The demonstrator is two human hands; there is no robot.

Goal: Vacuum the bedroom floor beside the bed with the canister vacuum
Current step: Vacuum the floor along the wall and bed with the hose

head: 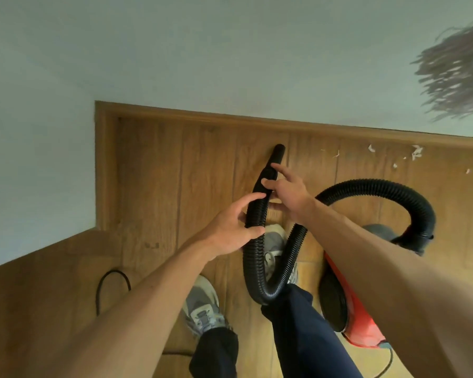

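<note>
A red canister vacuum (358, 320) sits on the wooden floor (175, 173) at the right, behind my right arm. Its black ribbed hose (380, 188) arcs up from the canister, dips in a loop by my legs and rises to a black handle nozzle (268, 170) that points at the wall. My left hand (230, 230) is wrapped around the hose just below the handle. My right hand (287, 192) rests its fingers on the handle's right side, thumb and fingers spread. Small white scraps (415, 152) lie on the floor near the skirting at the right.
A pale wall (230, 50) with a wooden skirting board (202, 114) runs across the top; a wall corner juts out at the left. A black cable (112, 285) loops on the floor at the left. My two grey shoes and dark trousers stand below the hose. A blurred grey fringe (453, 75) hangs at top right.
</note>
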